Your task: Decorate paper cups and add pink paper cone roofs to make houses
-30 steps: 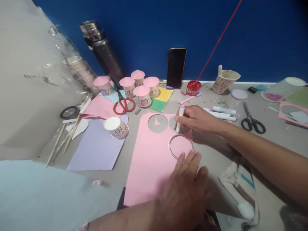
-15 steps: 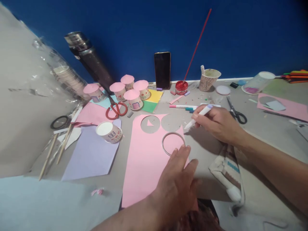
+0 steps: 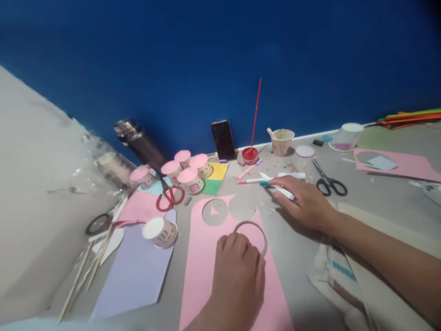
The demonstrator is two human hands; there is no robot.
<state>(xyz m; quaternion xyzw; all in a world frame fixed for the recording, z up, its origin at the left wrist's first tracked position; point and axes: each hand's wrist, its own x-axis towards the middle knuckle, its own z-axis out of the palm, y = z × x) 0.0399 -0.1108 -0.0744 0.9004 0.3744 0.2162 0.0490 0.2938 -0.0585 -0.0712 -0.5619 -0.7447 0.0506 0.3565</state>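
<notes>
Left hand [image 3: 237, 271] curls over the ring [image 3: 263, 242], knuckles raised, fingertips pressing its near rim down onto the pink sheet [image 3: 203, 285]. Right hand [image 3: 305, 206] sits low at 2 o'clock from the ring, off the paper, fingers closed loosely round a white marker [image 3: 279, 189] that lies almost flat, its lilac end under the fingers.

I judge this to be the tracing step, with the ring pinned as a template and the pen lifted away. Any next stroke calls for the ring to be held dead flat and the marker tipped upright against its rim.

Two round holes [image 3: 214, 212] lie just past the ring at 12 o'clock. The left forearm enters from 6 o'clock, the right from 4 o'clock across a cloth bag [image 3: 341, 271].
</notes>
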